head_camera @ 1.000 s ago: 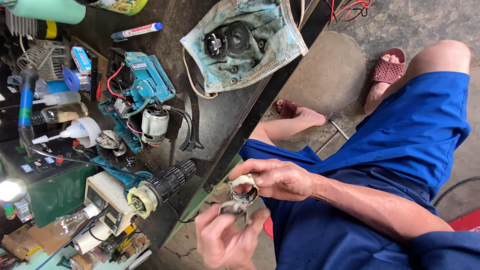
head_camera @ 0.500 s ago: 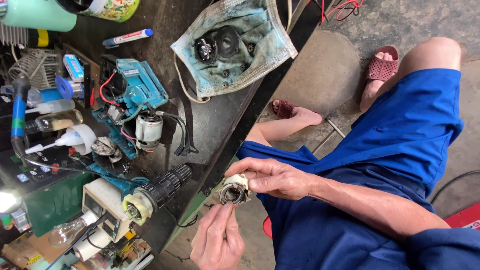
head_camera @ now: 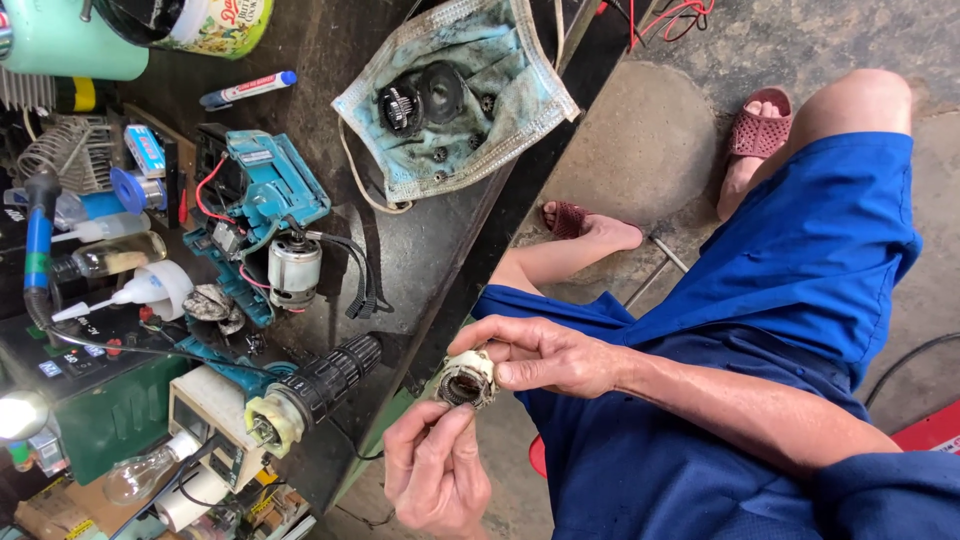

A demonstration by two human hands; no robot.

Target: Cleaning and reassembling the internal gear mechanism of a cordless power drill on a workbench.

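Note:
A small, grimy cylindrical metal part [head_camera: 464,378] with a dark hollow centre sits in front of my lap, just off the bench's edge. My right hand [head_camera: 545,355] reaches across from the right and pinches it between thumb and fingers. Coming from below, my left hand [head_camera: 435,470] has its fingertips against the part's underside. A disassembled teal power tool [head_camera: 262,190] with exposed motor [head_camera: 294,270] and wires lies on the dark workbench [head_camera: 420,250] to the left.
A dirty face mask [head_camera: 520,100] holding black gears lies on the bench top. A black chuck assembly [head_camera: 320,385], glue bottle [head_camera: 135,292], marker [head_camera: 246,90], light bulb [head_camera: 135,478] and green box [head_camera: 110,415] crowd the left. My blue shorts [head_camera: 780,300] and sandalled feet [head_camera: 758,125] are on the right.
My left hand has risen so its fingers meet the part from underneath. My right hand has turned the part so that its hollow end shows. The view has shifted slightly.

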